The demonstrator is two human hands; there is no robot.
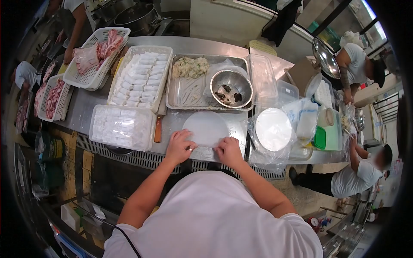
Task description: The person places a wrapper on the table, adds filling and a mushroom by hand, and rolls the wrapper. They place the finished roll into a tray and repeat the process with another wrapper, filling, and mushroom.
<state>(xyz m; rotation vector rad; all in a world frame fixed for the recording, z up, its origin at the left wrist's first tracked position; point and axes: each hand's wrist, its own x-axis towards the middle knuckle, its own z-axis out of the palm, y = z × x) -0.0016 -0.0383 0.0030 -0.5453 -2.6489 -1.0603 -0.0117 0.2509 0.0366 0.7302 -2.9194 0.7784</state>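
Note:
A round, translucent rice paper wrapper lies flat on the steel table in front of me. My left hand pinches its near edge at the left, fingers closed. At the right, my right hand is closed on the same edge. Beyond the wrapper stands a metal tray with a mound of pale, green-flecked filling in its far left. The tray also holds a steel bowl with several dark pieces. To the right, a stack of white round wrappers rests on plastic wrap.
A white container holds rows of white rolls; a lidded plastic box stands nearer. A wooden-handled tool lies beside them. Baskets of raw meat sit at left. Clear containers crowd the right. Co-workers stand around the table.

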